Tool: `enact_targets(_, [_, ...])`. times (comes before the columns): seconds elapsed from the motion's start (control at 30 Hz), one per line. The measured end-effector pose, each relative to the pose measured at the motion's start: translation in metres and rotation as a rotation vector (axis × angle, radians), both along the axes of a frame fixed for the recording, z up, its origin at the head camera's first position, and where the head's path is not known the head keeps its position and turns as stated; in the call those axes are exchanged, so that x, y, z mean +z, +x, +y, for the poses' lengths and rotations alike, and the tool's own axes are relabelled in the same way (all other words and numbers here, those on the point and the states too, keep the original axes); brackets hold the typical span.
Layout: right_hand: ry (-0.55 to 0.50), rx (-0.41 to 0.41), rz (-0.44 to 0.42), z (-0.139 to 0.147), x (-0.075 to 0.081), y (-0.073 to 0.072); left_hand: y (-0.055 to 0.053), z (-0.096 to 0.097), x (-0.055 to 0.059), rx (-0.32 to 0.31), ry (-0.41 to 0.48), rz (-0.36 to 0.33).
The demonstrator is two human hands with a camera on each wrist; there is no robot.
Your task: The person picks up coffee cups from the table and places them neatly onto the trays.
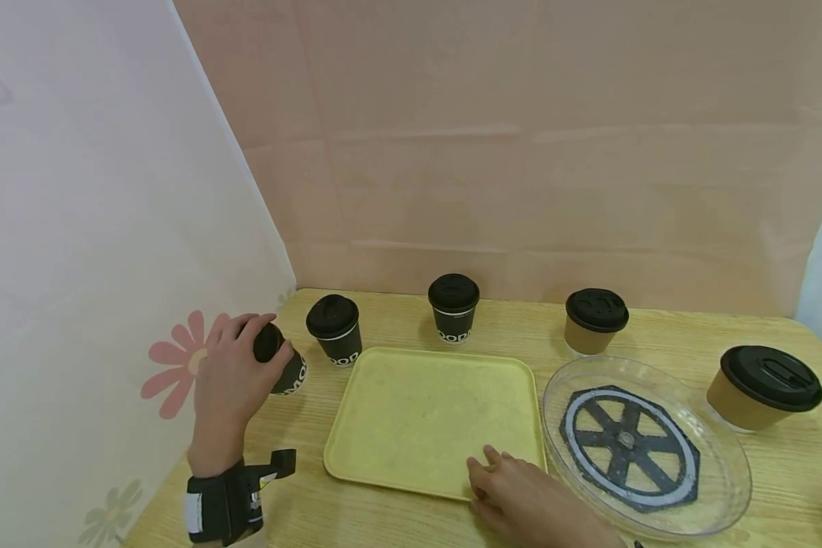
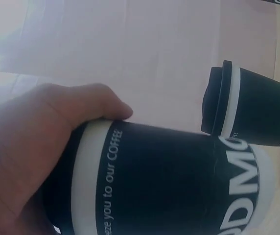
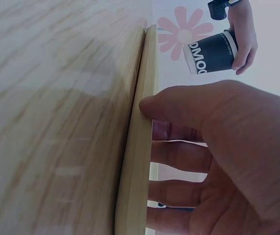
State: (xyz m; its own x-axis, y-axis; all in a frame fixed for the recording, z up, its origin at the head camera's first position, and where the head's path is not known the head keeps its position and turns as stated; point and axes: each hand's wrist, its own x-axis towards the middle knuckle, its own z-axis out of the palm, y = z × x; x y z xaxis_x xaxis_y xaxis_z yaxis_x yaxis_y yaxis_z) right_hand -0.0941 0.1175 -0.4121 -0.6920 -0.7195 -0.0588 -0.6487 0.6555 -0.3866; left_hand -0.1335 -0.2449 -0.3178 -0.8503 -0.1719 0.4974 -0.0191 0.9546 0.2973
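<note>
My left hand (image 1: 233, 377) grips a black paper coffee cup (image 1: 292, 376) around its lidded top, thumb on the near side. In the right wrist view this cup appears raised above the tabletop and tilted. White lettering circles its lower part in the left wrist view. Close beside it stands a second black lidded cup (image 1: 336, 331). My right hand (image 1: 520, 495) is at the near edge of a yellow tray (image 1: 425, 418). Its thumb (image 3: 154, 106) presses the outer side of the rim, while the fingers reach over onto the inside.
Another black cup (image 1: 454, 308) stands behind the tray. Brown cups with black lids (image 1: 596, 308) (image 1: 770, 377) stand at the back right and right. A round clear dish (image 1: 740, 487) with a dark wheel-shaped pattern sits right of the tray. Walls border the table's back and left.
</note>
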Motion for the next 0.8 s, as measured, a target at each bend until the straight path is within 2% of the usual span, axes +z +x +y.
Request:
enact_targets(0.33, [0.000,-0.001,-0.002,-0.0012,0.0006,0.0004,-0.0016,0.0040,-0.0010,-0.057,-0.019,0.070])
enact_targets(0.5, [0.002,0.005,0.014,-0.0008,0.0003,0.0006,-0.0029,0.0043,-0.0020,-0.099,-0.011,0.114])
enact_targets(0.8, [0.003,0.016,0.067,0.0006,-0.0014,0.0013,-0.0061,0.0061,-0.0024,-0.171,-0.065,0.186])
